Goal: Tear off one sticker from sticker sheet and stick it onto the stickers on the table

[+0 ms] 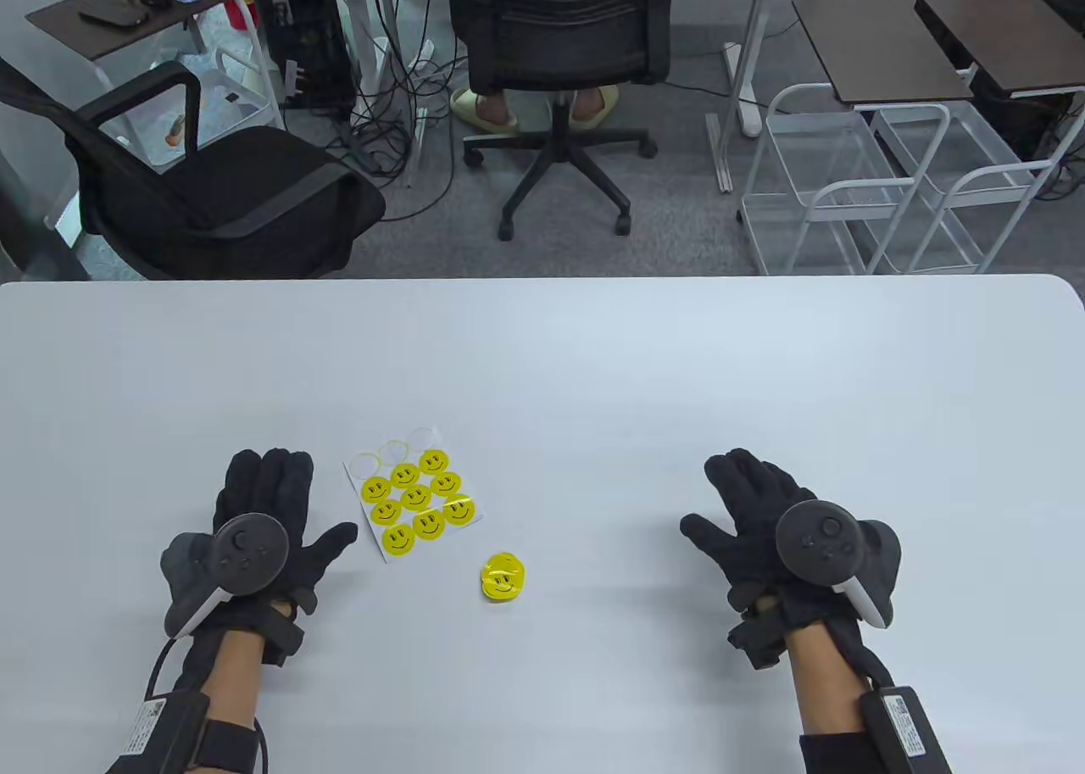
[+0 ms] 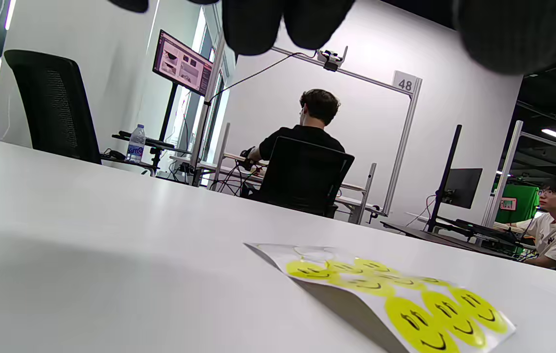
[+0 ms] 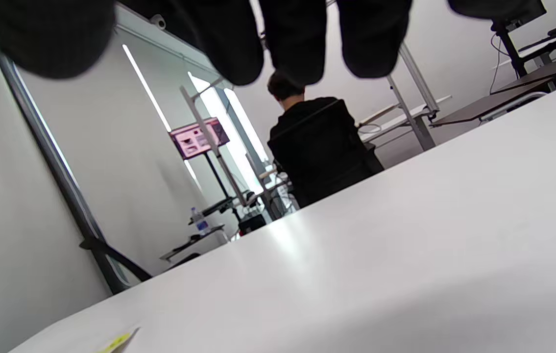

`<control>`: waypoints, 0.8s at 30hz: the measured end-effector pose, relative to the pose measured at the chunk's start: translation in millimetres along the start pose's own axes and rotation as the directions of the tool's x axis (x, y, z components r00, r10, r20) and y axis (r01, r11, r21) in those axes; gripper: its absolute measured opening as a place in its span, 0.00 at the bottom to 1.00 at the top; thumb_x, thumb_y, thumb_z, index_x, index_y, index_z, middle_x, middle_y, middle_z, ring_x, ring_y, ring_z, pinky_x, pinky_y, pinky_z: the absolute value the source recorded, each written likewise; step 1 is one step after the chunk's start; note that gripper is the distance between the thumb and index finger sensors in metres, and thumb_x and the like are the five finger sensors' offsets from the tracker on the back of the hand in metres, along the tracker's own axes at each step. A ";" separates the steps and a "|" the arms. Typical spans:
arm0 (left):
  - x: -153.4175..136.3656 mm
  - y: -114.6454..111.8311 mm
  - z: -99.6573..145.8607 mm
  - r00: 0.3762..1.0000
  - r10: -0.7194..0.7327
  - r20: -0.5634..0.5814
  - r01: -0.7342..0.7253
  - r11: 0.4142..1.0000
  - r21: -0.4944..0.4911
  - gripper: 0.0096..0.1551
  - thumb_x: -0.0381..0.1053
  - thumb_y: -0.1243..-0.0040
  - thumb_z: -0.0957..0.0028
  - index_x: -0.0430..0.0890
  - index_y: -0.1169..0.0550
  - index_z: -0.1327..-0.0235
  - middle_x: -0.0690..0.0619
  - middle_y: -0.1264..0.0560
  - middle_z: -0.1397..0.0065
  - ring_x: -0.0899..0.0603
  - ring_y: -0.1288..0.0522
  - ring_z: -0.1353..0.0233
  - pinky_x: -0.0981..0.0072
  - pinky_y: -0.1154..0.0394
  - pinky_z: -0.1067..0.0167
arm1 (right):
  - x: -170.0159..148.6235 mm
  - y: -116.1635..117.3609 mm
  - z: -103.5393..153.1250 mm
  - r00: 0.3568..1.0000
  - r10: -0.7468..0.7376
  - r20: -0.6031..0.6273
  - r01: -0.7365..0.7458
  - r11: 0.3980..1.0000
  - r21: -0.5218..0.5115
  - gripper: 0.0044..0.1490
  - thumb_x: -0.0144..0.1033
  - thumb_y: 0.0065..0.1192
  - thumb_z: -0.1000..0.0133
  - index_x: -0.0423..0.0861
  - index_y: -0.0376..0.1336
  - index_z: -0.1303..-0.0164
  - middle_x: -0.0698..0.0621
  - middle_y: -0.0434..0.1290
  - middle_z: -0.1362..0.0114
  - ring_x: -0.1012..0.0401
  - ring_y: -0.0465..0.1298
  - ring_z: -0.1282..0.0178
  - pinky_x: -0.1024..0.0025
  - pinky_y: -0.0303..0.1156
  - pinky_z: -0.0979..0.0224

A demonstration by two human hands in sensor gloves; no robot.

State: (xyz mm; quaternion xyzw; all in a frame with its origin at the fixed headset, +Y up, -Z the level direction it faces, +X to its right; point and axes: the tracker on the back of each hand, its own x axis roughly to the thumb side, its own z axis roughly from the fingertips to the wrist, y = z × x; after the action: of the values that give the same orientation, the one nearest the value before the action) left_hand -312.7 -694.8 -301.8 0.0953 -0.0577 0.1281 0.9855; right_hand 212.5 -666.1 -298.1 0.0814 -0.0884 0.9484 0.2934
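Table view, left hand: flat on the worktop near its front edge, fingers spread, holding nothing.
Table view, right hand: flat near the front edge, well right of the stickers, fingers spread, released.
Table view, sticker sheet: just right of the left hand, nine yellow smiley faces, three blank circles along its far edge.
Table view, sticker pile: apart from the sheet, toward the front edge, between the hands.
Left wrist view: sheet lying flat, near corner slightly lifted; fingertips hanging above.
Right wrist view: bare worktop; fingertips at top; yellow scrap at bottom edge.
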 end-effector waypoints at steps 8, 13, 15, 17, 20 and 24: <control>-1.1 -1.0 1.9 1.000 0.009 0.003 -0.009 1.000 0.000 0.59 0.76 0.45 0.51 0.47 0.49 0.16 0.39 0.52 0.12 0.29 0.62 0.17 0.32 0.51 0.25 | 4.0 -3.4 2.6 1.000 -0.018 -0.005 0.018 1.000 -0.008 0.52 0.65 0.56 0.48 0.46 0.56 0.18 0.37 0.60 0.14 0.29 0.57 0.18 0.18 0.49 0.28; 2.6 -5.6 1.7 1.000 0.011 0.008 -0.011 1.000 -0.027 0.60 0.76 0.44 0.51 0.46 0.50 0.16 0.39 0.53 0.12 0.29 0.62 0.17 0.32 0.51 0.25 | 7.2 2.6 -0.9 1.000 -0.013 0.002 0.013 0.999 0.035 0.52 0.65 0.56 0.48 0.46 0.56 0.18 0.37 0.60 0.14 0.29 0.57 0.18 0.18 0.49 0.28; 4.2 -2.4 -1.4 1.000 0.019 0.007 -0.019 1.000 -0.007 0.59 0.76 0.44 0.51 0.47 0.50 0.16 0.40 0.54 0.11 0.29 0.63 0.16 0.33 0.51 0.24 | 8.0 3.8 -1.2 1.000 -0.015 0.001 0.015 0.999 0.045 0.52 0.65 0.56 0.48 0.46 0.56 0.18 0.36 0.59 0.14 0.29 0.57 0.18 0.18 0.49 0.29; 3.5 2.2 -8.4 1.000 0.010 -0.018 -0.010 1.000 -0.003 0.59 0.75 0.42 0.51 0.48 0.50 0.16 0.42 0.54 0.11 0.31 0.63 0.16 0.34 0.52 0.23 | 9.0 3.4 -2.1 1.000 -0.028 -0.002 0.029 0.998 0.049 0.52 0.65 0.56 0.48 0.46 0.56 0.18 0.36 0.59 0.13 0.28 0.57 0.19 0.18 0.49 0.29; 7.3 3.0 -18.0 1.000 -0.001 -0.013 0.001 1.000 -0.014 0.59 0.72 0.38 0.51 0.48 0.49 0.16 0.42 0.53 0.11 0.30 0.61 0.16 0.35 0.50 0.23 | 12.5 0.9 -2.9 1.000 -0.027 0.009 0.027 0.999 0.044 0.52 0.65 0.56 0.48 0.46 0.55 0.18 0.36 0.59 0.13 0.28 0.56 0.19 0.18 0.49 0.29; 19.4 -9.4 -37.1 1.000 0.013 -0.018 -0.015 0.992 -0.128 0.59 0.71 0.37 0.51 0.48 0.51 0.16 0.42 0.52 0.11 0.31 0.58 0.15 0.39 0.45 0.22 | 15.3 0.2 0.7 0.999 -0.044 0.009 0.044 0.998 0.035 0.52 0.65 0.56 0.47 0.45 0.55 0.17 0.35 0.58 0.13 0.28 0.56 0.19 0.18 0.49 0.29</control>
State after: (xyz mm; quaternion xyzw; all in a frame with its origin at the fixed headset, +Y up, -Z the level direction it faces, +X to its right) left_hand -288.3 -691.5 -336.9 0.0303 -0.0578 0.1320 0.9891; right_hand 200.0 -658.2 -294.3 0.0928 -0.0713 0.9427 0.3123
